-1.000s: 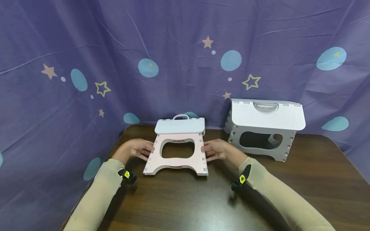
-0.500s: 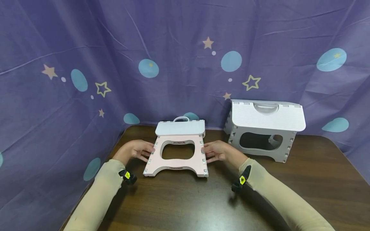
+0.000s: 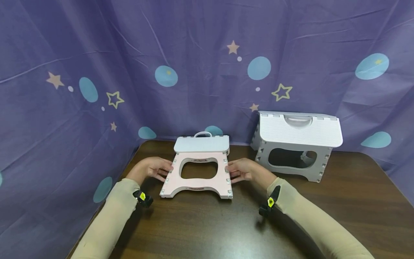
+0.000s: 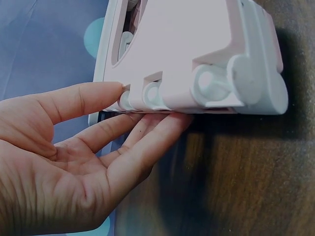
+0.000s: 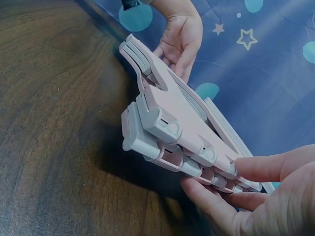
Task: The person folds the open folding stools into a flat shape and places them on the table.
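A small folding step stool [image 3: 194,183], pink with a white top flap and a carry handle, is folded flat in the middle of the head view. My left hand [image 3: 156,168] grips its left edge, thumb on the front and fingers behind. On the opposite edge, my right hand [image 3: 242,169] holds it the same way. Close up in the left wrist view, the left thumb presses beside the stool's white hinges [image 4: 153,94]. The right wrist view shows the folded leg panels [image 5: 187,115] stacked together, with the stool tilted over the table.
A larger white folding stool [image 3: 300,131] stands unfolded at the back right of the brown wooden table [image 3: 207,226]. A purple curtain [image 3: 200,104] with stars and blue ovals hangs behind and to the left.
The folding stool's handle and top flap have sunk slightly in the head view. Both hands keep their grip and have barely moved.
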`<state>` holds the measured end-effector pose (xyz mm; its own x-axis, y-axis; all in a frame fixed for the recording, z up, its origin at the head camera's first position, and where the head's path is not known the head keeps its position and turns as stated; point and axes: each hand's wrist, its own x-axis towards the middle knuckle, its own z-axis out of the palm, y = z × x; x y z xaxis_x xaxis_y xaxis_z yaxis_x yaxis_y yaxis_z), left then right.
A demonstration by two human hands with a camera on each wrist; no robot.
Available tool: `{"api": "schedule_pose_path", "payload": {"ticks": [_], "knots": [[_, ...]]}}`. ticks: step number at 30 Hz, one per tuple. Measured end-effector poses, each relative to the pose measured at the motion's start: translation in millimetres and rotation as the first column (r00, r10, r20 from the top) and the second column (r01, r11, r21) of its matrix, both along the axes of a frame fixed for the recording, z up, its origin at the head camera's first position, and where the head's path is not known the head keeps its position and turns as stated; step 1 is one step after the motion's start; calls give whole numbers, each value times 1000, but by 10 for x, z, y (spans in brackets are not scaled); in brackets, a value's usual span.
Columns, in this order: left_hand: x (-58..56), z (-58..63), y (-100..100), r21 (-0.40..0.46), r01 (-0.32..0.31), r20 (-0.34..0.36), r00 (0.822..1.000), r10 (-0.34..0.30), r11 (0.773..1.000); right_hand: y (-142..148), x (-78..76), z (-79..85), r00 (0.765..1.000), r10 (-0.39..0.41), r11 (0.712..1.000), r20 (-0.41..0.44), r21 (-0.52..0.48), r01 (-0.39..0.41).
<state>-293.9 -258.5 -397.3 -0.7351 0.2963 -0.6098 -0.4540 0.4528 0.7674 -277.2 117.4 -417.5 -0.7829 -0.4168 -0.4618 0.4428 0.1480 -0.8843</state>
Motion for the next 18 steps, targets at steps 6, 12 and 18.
{"api": "schedule_pose_path", "payload": {"ticks": [6,12,18], "knots": [[73,66,87,-51,-44,-7,999,43,998,-6,-21,-11,1000,-1,1000,8,6,1],[93,86,114,-71,-50,-11,999,49,996,-16,-17,-16,1000,-9,1000,17,10,9],[64,47,111,-82,-54,-8,999,54,995,-11,-21,-34,1000,-8,1000,23,1,8]]}}
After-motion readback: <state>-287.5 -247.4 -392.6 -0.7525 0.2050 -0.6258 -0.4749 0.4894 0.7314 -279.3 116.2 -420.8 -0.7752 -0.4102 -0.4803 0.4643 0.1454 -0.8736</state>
